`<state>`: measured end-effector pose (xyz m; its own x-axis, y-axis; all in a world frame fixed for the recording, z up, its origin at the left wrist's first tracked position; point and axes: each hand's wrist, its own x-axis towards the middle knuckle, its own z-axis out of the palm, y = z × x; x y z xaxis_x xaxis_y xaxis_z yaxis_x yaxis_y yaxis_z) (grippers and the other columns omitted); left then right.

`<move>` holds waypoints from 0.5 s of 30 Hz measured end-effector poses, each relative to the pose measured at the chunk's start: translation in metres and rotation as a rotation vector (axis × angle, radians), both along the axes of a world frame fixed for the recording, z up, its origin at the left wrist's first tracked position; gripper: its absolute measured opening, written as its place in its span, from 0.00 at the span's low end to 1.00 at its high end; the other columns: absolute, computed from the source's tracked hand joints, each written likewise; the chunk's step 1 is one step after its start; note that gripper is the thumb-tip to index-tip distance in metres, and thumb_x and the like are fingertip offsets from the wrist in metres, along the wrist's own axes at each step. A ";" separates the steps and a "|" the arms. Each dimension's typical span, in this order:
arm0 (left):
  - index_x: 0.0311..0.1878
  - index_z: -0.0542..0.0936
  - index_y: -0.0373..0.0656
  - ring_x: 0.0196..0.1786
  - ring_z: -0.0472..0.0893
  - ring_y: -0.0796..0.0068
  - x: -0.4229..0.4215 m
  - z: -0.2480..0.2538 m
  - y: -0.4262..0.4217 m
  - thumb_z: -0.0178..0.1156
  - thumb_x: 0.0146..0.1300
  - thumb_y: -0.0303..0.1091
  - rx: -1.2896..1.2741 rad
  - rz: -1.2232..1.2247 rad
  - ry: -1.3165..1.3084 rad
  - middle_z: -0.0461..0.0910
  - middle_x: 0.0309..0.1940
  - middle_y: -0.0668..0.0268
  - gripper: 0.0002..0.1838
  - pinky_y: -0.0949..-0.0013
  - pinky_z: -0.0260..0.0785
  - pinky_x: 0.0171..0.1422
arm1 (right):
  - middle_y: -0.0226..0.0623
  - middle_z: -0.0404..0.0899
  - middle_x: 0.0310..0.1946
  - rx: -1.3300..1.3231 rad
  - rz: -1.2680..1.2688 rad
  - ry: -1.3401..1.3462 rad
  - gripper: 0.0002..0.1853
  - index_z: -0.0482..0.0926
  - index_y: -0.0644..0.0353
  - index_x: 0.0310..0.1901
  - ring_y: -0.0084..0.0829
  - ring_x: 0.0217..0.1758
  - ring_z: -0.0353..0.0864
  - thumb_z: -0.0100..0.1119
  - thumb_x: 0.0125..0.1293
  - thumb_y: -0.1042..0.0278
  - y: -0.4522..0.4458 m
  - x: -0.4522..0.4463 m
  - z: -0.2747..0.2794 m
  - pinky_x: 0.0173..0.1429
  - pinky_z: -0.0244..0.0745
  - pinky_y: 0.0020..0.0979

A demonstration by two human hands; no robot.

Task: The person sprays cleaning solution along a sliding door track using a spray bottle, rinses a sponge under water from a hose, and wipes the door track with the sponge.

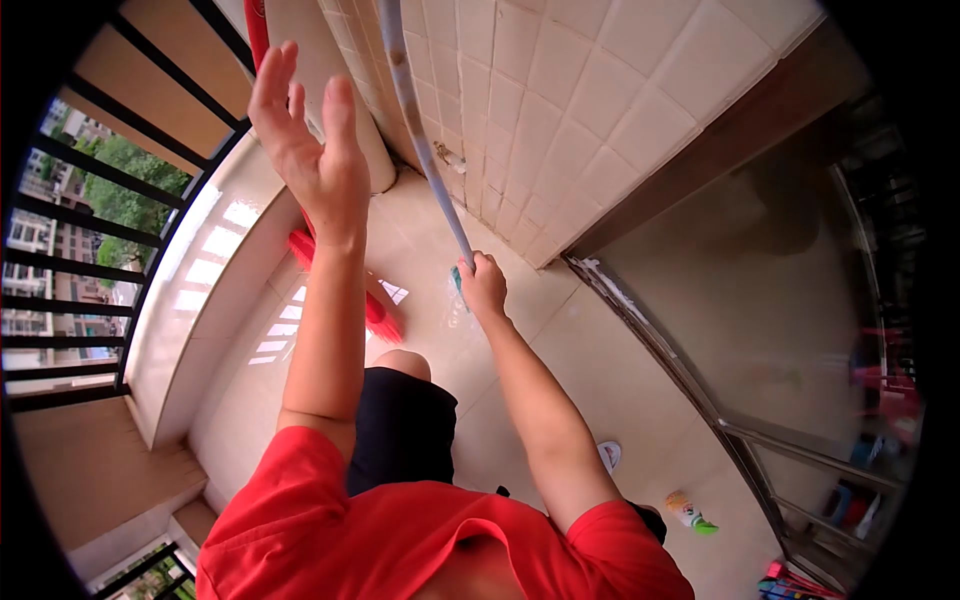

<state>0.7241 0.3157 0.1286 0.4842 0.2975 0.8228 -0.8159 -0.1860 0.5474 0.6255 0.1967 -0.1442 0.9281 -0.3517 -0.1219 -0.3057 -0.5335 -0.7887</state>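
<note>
Your left hand (315,150), upper left: open, empty. Right hand (484,284), centre: grips pole (418,140); one-handed hold risks striking wall fitting (450,157).

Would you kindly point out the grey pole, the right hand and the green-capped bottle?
Grey pole (416,130), head view: middle of its shaft.
Right hand (484,286), head view: middle of the fist.
Green-capped bottle (682,506), head view: its printed body.

The right grip (485,286) wraps around a pale pole (409,100), which slants up past the tiled wall (565,65). The left grip (325,168) is raised, fingers apart, left of the right grip. A tap (450,157) juts out beyond the right grip; a red broom (381,320) rests on the floor (540,350) to its left, a bottle (688,510) to its right.
</note>
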 end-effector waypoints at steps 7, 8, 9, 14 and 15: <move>0.55 0.76 0.38 0.41 0.81 0.64 -0.036 -0.226 -0.024 0.64 0.60 0.47 0.644 -0.180 1.068 0.80 0.44 0.54 0.27 0.63 0.72 0.45 | 0.40 0.78 0.35 0.000 -0.002 -0.034 0.08 0.79 0.57 0.36 0.45 0.39 0.78 0.58 0.63 0.62 0.003 0.005 -0.009 0.43 0.71 0.45; 0.53 0.77 0.36 0.34 0.80 0.69 -0.033 -0.233 -0.028 0.64 0.61 0.45 0.575 -0.224 1.087 0.80 0.39 0.56 0.24 0.66 0.73 0.39 | 0.41 0.77 0.37 -0.019 0.020 0.015 0.10 0.77 0.57 0.40 0.47 0.41 0.79 0.64 0.59 0.64 0.003 0.003 -0.012 0.46 0.74 0.45; 0.50 0.78 0.34 0.28 0.80 0.74 -0.032 -0.240 -0.031 0.63 0.63 0.42 0.504 -0.266 1.106 0.81 0.35 0.59 0.21 0.70 0.73 0.32 | 0.41 0.78 0.38 -0.019 -0.002 0.017 0.11 0.77 0.56 0.42 0.47 0.42 0.80 0.63 0.58 0.66 0.003 -0.002 -0.024 0.47 0.74 0.44; 0.42 0.78 0.33 0.26 0.79 0.79 -0.027 -0.238 -0.031 0.61 0.65 0.36 0.395 -0.348 1.164 0.78 0.27 0.65 0.13 0.74 0.71 0.29 | 0.48 0.80 0.49 0.168 -0.262 0.201 0.26 0.76 0.57 0.56 0.48 0.53 0.79 0.53 0.50 0.76 0.005 -0.016 -0.094 0.58 0.72 0.38; 0.43 0.78 0.33 0.26 0.79 0.79 -0.027 -0.234 -0.031 0.61 0.65 0.36 0.409 -0.351 1.175 0.78 0.27 0.65 0.13 0.74 0.72 0.29 | 0.48 0.81 0.49 0.169 -0.310 0.225 0.27 0.76 0.58 0.56 0.47 0.53 0.79 0.53 0.49 0.76 0.007 -0.018 -0.112 0.59 0.72 0.38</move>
